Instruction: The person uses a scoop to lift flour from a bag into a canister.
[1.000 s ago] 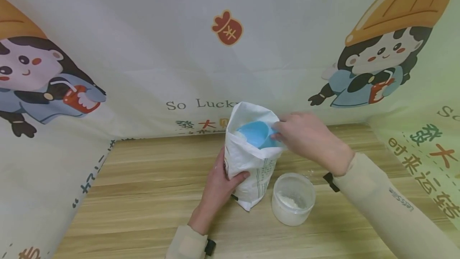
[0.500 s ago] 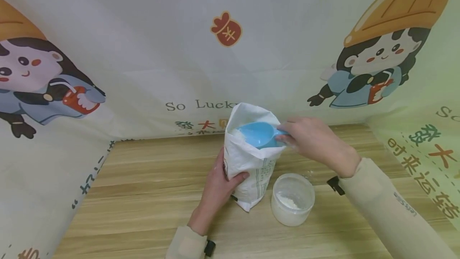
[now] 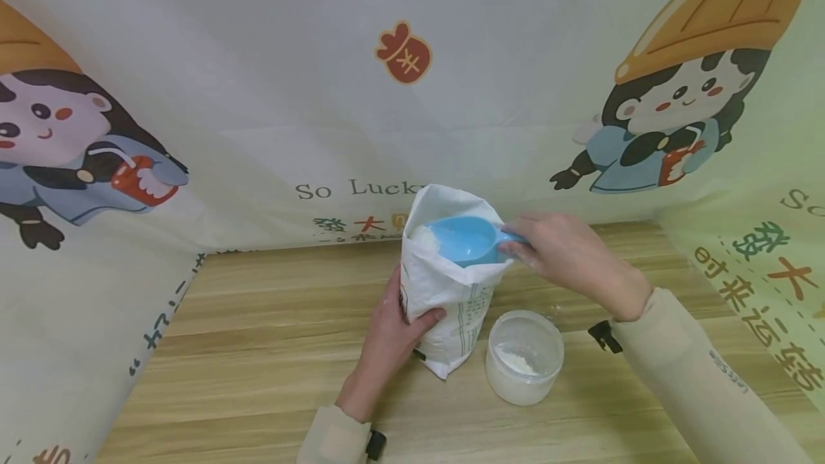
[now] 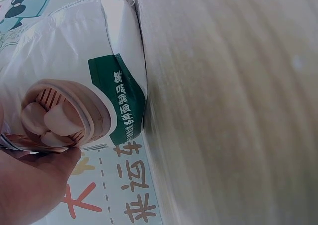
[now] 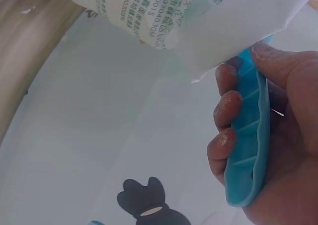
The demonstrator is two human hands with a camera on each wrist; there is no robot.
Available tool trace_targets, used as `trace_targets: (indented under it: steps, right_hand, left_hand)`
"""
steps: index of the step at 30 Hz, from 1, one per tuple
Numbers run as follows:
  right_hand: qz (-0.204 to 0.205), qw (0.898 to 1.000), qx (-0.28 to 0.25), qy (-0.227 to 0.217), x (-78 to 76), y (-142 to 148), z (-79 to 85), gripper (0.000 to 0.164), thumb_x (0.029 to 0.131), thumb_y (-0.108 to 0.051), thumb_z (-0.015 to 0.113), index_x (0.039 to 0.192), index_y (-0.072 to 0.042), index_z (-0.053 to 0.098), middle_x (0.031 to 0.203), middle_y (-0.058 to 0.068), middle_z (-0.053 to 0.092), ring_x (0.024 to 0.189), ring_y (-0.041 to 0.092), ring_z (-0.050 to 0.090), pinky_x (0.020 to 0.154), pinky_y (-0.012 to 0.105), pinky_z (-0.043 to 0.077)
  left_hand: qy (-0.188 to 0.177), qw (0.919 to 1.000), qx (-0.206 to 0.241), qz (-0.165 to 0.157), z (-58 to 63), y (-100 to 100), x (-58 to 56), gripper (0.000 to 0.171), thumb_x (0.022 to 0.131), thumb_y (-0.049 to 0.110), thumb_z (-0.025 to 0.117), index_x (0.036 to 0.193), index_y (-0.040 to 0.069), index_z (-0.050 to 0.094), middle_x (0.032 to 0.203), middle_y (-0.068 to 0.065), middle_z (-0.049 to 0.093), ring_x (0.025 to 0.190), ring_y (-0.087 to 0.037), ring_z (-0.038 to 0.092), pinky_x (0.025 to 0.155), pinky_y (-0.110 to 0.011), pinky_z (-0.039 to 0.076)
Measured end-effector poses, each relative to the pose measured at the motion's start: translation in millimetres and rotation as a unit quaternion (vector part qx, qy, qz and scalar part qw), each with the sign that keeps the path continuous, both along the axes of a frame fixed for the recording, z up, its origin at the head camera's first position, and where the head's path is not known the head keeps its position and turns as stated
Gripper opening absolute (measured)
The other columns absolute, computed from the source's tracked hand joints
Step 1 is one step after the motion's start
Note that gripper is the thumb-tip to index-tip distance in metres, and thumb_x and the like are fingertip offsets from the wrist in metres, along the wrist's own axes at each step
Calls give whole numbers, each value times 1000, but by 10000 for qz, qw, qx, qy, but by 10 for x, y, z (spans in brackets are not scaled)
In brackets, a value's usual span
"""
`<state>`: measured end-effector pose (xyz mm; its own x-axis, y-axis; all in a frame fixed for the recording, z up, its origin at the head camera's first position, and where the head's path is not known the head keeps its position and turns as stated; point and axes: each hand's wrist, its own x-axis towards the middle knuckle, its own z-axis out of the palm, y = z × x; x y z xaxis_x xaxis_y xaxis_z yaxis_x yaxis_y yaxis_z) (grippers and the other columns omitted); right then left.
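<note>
A white flour bag stands upright with its top open, white flour showing inside. My left hand grips the bag's lower left side, thumb across its front. In the left wrist view the bag bears a picture of buns in a steamer. A blue scoop lies in the bag's mouth, with flour at its far left edge. My right hand holds the scoop's handle, fingers curled round it and dusted with powder in the right wrist view.
Just right of the bag stands a clear round tub with some white powder in the bottom. All sits on a wood-grain table. Printed cloth hangs behind and along both sides. A little powder is spilled beside the tub.
My right hand has moved slightly right and down, drawing the scoop a little back, so its handle and bowl show more. My left hand and the bag stay nearly still.
</note>
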<state>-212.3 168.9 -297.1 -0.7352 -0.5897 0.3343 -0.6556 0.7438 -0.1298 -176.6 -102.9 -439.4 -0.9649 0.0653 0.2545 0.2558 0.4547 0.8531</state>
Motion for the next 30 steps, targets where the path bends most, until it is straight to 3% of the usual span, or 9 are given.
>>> trace_targets:
  steps: [12,17,30]
  right_hand:
    - [-49,9986,-519,-103,22,103,-108,21,97,-20,74,110,-3,72,91,5,70,77,20,60,71,41,55]
    - [-50,9967,-802,-148,31,131,-163,15,98,-18,73,105,-5,72,86,2,67,74,18,56,68,38,52]
    - [-192,9905,-1332,-291,58,172,-275,18,100,-18,70,109,-2,73,101,10,73,86,24,66,78,47,58]
  left_hand:
    - [77,9999,-100,33,-2,0,-8,96,87,37,85,162,17,29,152,-14,51,137,-36,51,112,-57,41]
    - [67,9999,-110,37,-4,-5,-8,96,87,38,85,162,17,29,152,-14,51,137,-35,51,112,-57,41]
    - [-6,9999,-105,44,11,-1,-7,96,86,37,86,162,17,29,152,-14,52,137,-35,51,113,-57,41]
